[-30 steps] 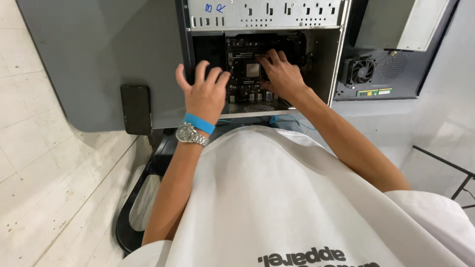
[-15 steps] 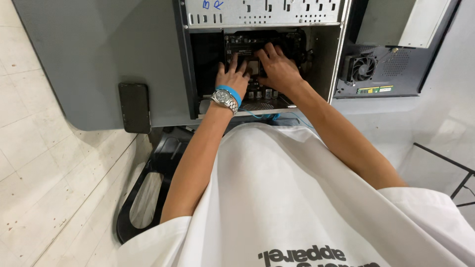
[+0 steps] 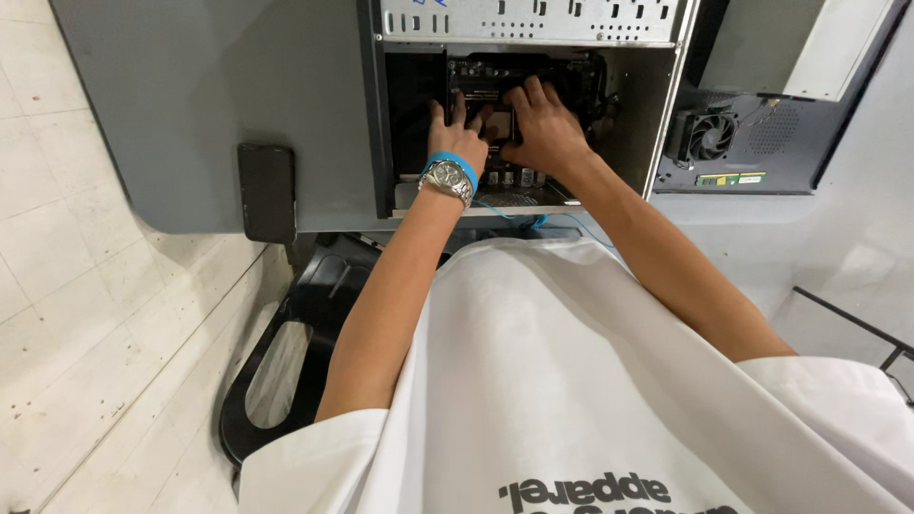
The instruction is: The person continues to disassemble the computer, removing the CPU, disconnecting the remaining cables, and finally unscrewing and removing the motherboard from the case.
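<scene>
While both arms reach forward from the white shirt (image 3: 571,381), the grey surface (image 3: 190,105) spreads to the left of the hands and carries the open computer case (image 3: 666,105), which lies with its side off so that the inside faces the person. To the right of the hands, well apart, a second dark unit with a small fan (image 3: 709,136) stands against the wall. Left of the left hand, at the surface's near edge, lies a dark phone (image 3: 266,193); below the arms sits a black stool (image 3: 286,362) on the pale tiled floor.

Inside the case, the dark motherboard (image 3: 581,76) lies directly under both hands. The left hand (image 3: 459,133), with a blue band and a metal wristwatch (image 3: 446,178) at its wrist, rests with fingers spread flat on the board, seemingly pressing or steadying it; it clasps nothing that I can see. The right hand (image 3: 543,128) lies just beside it, fingers loosely spread over the board's middle; whether its fingertips pinch a part beneath I cannot tell. Their closeness suggests both work on one spot near the board's centre.

Compared with a second ago, the left hand has gone from hovering raised at the case's near edge to lying deep inside, next to the right hand, which has hardly shifted.
</scene>
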